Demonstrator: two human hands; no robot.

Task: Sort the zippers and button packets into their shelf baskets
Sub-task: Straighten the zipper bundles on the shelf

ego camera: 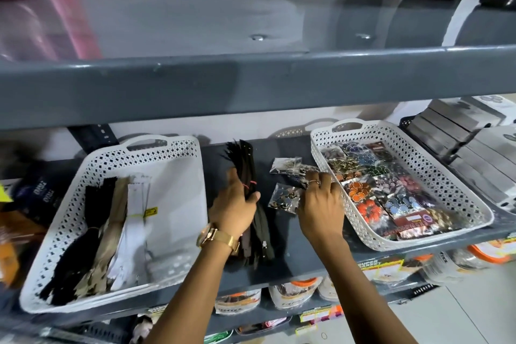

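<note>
I see a grey metal shelf [293, 265] holding two white perforated plastic baskets: the left basket [55, 246] with zippers, the right basket [435, 184] with button packets. Between them, my left hand [234, 204] is clamped on a dark banded zipper bundle [245, 165], its long axis running near to far, just right of the left basket. My right hand [321, 204], fingers together, presses loose clear button packets [284, 195] just left of the right basket.

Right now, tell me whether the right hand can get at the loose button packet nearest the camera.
Probably yes: the right hand lies beside that packet on the bare shelf, with nothing between them.
</note>
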